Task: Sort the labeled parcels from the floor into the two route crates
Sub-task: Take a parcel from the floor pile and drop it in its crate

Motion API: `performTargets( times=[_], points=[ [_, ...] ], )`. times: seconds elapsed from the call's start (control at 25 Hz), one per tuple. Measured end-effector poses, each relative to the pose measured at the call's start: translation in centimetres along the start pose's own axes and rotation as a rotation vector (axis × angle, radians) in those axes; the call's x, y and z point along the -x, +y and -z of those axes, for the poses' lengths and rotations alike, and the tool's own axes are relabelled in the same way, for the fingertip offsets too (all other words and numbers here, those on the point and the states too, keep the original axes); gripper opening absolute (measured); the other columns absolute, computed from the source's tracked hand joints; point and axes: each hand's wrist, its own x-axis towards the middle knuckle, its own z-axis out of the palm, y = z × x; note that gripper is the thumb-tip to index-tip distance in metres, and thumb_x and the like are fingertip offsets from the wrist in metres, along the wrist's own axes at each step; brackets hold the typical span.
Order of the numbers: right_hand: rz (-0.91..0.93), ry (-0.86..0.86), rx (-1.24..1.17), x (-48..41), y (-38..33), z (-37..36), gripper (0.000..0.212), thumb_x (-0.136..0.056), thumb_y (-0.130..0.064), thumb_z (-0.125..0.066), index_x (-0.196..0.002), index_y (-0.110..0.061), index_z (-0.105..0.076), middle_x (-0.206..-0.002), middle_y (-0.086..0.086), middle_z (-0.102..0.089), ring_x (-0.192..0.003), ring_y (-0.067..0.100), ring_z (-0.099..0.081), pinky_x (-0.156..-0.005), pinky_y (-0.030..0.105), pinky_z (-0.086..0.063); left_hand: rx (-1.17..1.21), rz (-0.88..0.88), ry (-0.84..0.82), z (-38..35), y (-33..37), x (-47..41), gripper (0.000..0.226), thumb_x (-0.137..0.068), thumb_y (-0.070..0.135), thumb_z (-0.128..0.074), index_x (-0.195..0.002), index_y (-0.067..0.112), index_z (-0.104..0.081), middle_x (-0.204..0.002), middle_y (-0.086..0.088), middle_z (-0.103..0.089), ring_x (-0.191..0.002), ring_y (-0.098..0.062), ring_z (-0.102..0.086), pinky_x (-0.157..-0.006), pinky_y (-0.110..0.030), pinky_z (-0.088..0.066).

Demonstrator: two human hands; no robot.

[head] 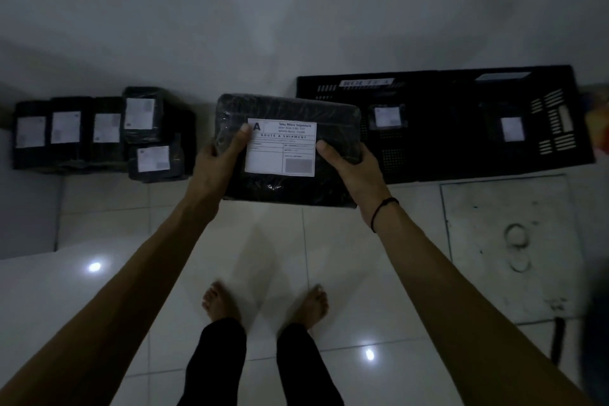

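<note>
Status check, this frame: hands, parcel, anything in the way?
Route A parcel gripped by left hand and right hand, label up. Beside it black crate, stowed parcel inside. Nothing between.

The flat plastic-wrapped parcel you hold is glossy black with faint stripes. Its rectangular paper label is white, printed in black with a bold A and ruled boxes, plus one grey patch. The plastic-wrapped parcels along the floor's far-left edge are black too, each with a white label. Both slotted plastic crates are black, with white labels showing inside. Your glossy floor tiles are white with thin grey joints, and the floor hatch panel is mottled grey with dark ring marks. Your wrist cord and trousers are black.
</note>
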Motion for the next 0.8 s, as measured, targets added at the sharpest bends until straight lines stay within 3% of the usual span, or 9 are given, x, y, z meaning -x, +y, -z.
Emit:
performTargets(
  times=[0.12, 0.32, 0.44, 0.52, 0.68, 0.8],
  points=[
    [-0.063, 0.099, -0.054, -0.7, 2.1, 5.9, 0.059, -0.075, -0.05, -0.076, -0.126, -0.024, -0.06, -0.117, -0.005, -0.067, -0.106, 0.012, -0.063, -0.098, 0.032, -0.05, -0.06, 0.013, 0.051, -7.2, -1.2, -0.3, 0.066, -0.074, 0.06, -0.068, -0.12, 0.013, -0.059, -0.102, -0.003, -0.073, -0.084, -0.016, -0.074, -0.077, -0.035, -0.061],
    [-0.163, 0.239, -0.019, -4.5, 4.7, 13.8, 0.059, -0.077, -0.055, -0.072, -0.124, -0.022, -0.058, -0.119, 0.0, -0.064, -0.105, 0.018, -0.061, -0.094, 0.034, -0.05, -0.064, 0.079, 0.049, -16.7, -3.9, -3.7, 0.064, -0.073, 0.06, -0.073, -0.117, 0.014, -0.06, -0.103, -0.005, -0.072, -0.089, -0.02, -0.072, -0.071, -0.028, -0.059],
    [-0.232, 0.259, 0.026, -8.5, 5.2, 17.9, 0.063, -0.079, -0.054, -0.07, -0.128, -0.018, -0.054, -0.118, 0.0, -0.06, -0.106, 0.019, -0.058, -0.092, 0.031, -0.048, -0.083, 0.11, 0.036, -21.7, -4.9, -7.3, 0.061, -0.074, 0.057, -0.073, -0.116, 0.015, -0.06, -0.105, -0.004, -0.071, -0.091, -0.018, -0.071, -0.072, -0.027, -0.058],
    [-0.244, 0.278, 0.027, -12.0, 5.9, 20.2, 0.071, -0.079, -0.056, -0.069, -0.135, -0.018, -0.05, -0.129, 0.001, -0.059, -0.114, 0.021, -0.057, -0.097, 0.033, -0.047, -0.086, 0.128, 0.02, -25.1, -5.6, -10.4, 0.057, -0.076, 0.055, -0.074, -0.115, 0.015, -0.061, -0.105, -0.002, -0.071, -0.091, -0.017, -0.07, -0.077, -0.029, -0.059],
    [-0.236, 0.273, 0.031, -20.6, 8.8, 24.2, 0.076, -0.079, -0.059, -0.068, -0.139, -0.018, -0.046, -0.133, 0.003, -0.056, -0.116, 0.02, -0.056, -0.092, 0.028, -0.046, -0.143, 0.053, 0.038, -31.2, -8.2, -17.1, 0.052, -0.079, 0.055, -0.072, -0.116, 0.02, -0.062, -0.104, 0.004, -0.07, -0.093, -0.01, -0.069, -0.075, -0.02, -0.056],
    [-0.266, 0.305, 0.13, -26.8, 11.8, 26.1, 0.082, -0.074, -0.065, -0.067, -0.137, -0.015, -0.048, -0.133, 0.009, -0.054, -0.115, 0.026, -0.057, -0.094, 0.034, -0.049, -0.26, -0.016, 0.092, -34.2, -11.2, -22.4, 0.054, -0.08, 0.057, -0.07, -0.111, 0.013, -0.068, -0.102, 0.002, -0.072, -0.087, -0.007, -0.07, -0.071, -0.018, -0.058]
  ],
)
